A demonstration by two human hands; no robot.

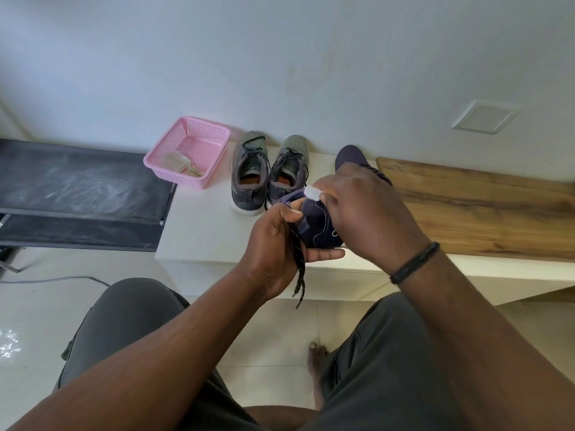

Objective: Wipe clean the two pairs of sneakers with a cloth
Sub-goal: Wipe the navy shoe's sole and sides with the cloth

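The left hand is gripping a purple sneaker above the counter, laces dangling. The right hand is pinching a white cloth against it. A grey pair is sitting beside a pink basket.

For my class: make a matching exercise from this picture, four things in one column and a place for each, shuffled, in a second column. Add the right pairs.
Things
1. purple sneaker
2. grey sneakers
3. crumpled cloth
4. black bracelet

Places
A. inside the pink basket
B. on the right wrist
C. held in the left hand
D. side by side on the white ledge, next to the basket

Pairs: 1-C, 2-D, 3-A, 4-B
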